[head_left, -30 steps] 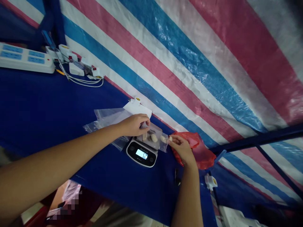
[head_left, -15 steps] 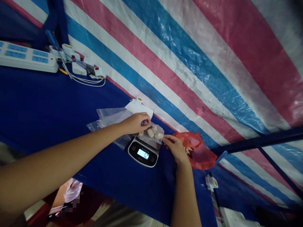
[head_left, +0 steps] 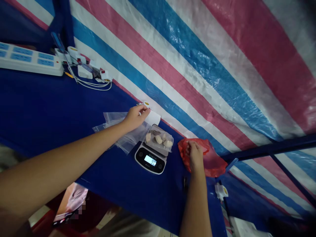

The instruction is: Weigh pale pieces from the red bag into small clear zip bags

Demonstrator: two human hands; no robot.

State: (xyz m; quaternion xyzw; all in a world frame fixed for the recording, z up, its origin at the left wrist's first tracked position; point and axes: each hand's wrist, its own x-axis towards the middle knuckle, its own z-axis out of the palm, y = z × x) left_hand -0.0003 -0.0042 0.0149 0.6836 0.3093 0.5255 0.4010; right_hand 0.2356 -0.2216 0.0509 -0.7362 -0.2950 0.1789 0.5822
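Observation:
A small black digital scale (head_left: 150, 158) with a lit display stands on the blue table cover (head_left: 49, 112). On its platform lies a clear plastic bag with a few pale lumps (head_left: 158, 139). My left hand (head_left: 134, 117) is just left of the scale, fingers curled onto the edge of a white paper slip (head_left: 153, 117), above a pile of empty clear bags (head_left: 116, 123). My right hand (head_left: 195, 155) is to the right of the scale, fingers bent into the mouth of a red plastic bag (head_left: 212, 163).
A white power strip (head_left: 29, 61) lies at the far left, with small white adapters and cables (head_left: 85, 72) and a blue-handled tool (head_left: 58, 41) beside it. A striped tarp (head_left: 209, 65) rises behind. A blue metal bar (head_left: 271, 146) and a small white device (head_left: 221, 191) are at right.
Both hands let go of the bag of pale lumps, which now rests on the scale. My left hand moved up-left to the paper slip, my right hand moved right to the red bag.

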